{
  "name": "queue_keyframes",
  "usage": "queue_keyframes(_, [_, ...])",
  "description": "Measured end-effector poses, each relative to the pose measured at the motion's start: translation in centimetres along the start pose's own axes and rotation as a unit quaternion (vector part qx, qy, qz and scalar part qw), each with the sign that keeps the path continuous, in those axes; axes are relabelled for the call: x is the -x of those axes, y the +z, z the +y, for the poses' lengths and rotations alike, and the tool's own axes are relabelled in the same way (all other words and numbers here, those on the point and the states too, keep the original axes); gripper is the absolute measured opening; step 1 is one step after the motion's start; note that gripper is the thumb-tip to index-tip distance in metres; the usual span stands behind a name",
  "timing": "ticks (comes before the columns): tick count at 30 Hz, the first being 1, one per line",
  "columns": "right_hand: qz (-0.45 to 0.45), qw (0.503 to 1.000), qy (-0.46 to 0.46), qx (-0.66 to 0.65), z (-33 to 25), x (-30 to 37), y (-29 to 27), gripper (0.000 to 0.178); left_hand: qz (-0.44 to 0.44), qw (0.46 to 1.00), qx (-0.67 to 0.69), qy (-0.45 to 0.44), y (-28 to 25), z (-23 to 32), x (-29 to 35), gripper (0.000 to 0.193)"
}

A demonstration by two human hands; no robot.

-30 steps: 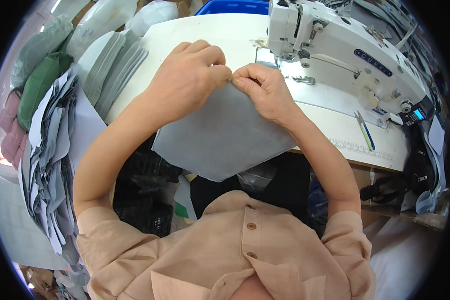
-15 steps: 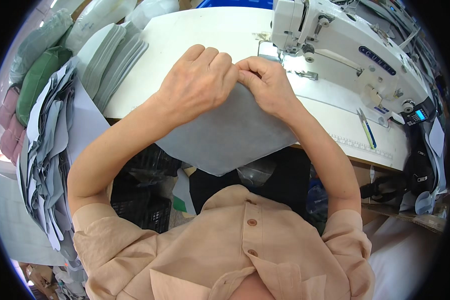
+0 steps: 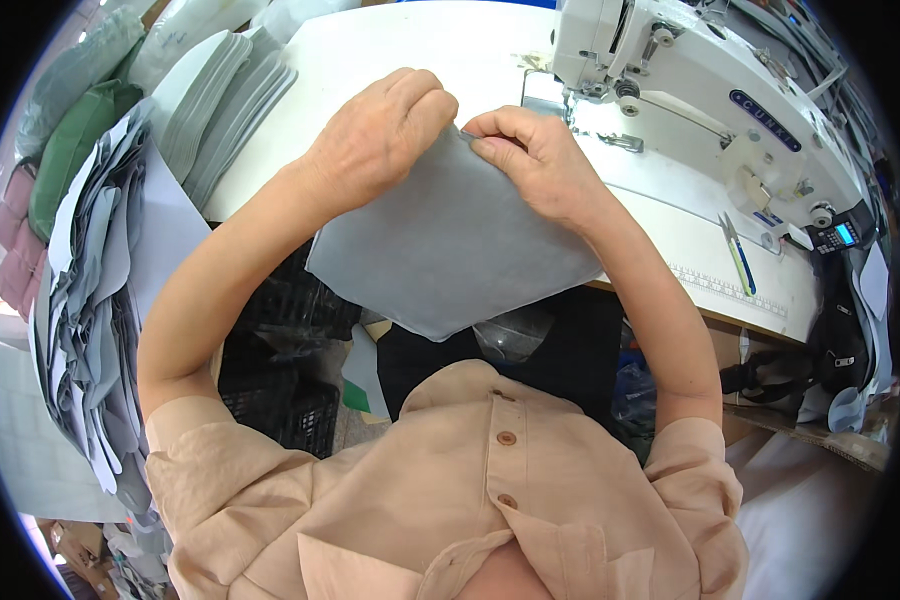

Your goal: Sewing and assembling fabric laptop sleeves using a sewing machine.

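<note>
A grey fabric piece [image 3: 450, 250] hangs from both hands over the front edge of the white sewing table [image 3: 400, 45], its lower corner pointing toward my lap. My left hand [image 3: 385, 130] is closed on its upper edge, knuckles up, with the fingertips hidden behind the hand. Just to the right, my right hand [image 3: 535, 160] pinches the same edge between thumb and forefinger. A small gap separates the two hands. Beyond my right hand stands a white sewing machine [image 3: 700, 100], its presser foot area close to the fingers.
Stacked grey cut pieces [image 3: 210, 110] lie at the table's left. More grey pieces [image 3: 95, 270] hang in a pile beside my left arm. Thread snips [image 3: 738, 255] rest on the right of the table near a printed ruler strip [image 3: 730, 290]. A black crate [image 3: 280, 400] stands below.
My hands have drawn slightly apart along the fabric's upper edge, the left one shifting up and left. The fabric's lower corner has risen a little.
</note>
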State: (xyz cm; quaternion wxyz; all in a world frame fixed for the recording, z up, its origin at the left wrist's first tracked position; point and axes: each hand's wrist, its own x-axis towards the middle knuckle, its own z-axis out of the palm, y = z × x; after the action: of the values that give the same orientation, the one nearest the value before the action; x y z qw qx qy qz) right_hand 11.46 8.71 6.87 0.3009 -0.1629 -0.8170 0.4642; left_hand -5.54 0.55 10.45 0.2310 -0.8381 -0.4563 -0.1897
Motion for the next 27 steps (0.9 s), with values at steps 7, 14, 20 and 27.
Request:
queue_keyframes(7, [0.001, 0.999, -0.037, 0.032, 0.6, -0.2, 0.1, 0.019, 0.019, 1.0, 0.012, -0.016, 0.1, -0.3, 0.1, 0.014])
queue_keyframes(14, [0.041, 0.998, -0.044, 0.034, 0.9, -0.4, 0.4, 0.016, -0.041, 0.981, 0.124, -0.14, -0.7, -0.4, -0.1, 0.026])
queue_keyframes(20, [0.048, 0.994, -0.077, 0.056, 1.2, 0.0, 0.5, 0.016, -0.094, 0.929, 0.231, -0.274, -1.2, 0.1, -0.7, 0.022])
queue_keyframes(27, [0.05, 0.997, -0.053, 0.031, 1.6, 0.1, 0.6, 0.018, -0.117, 0.885, 0.295, -0.34, -0.7, -0.4, -0.9, 0.015])
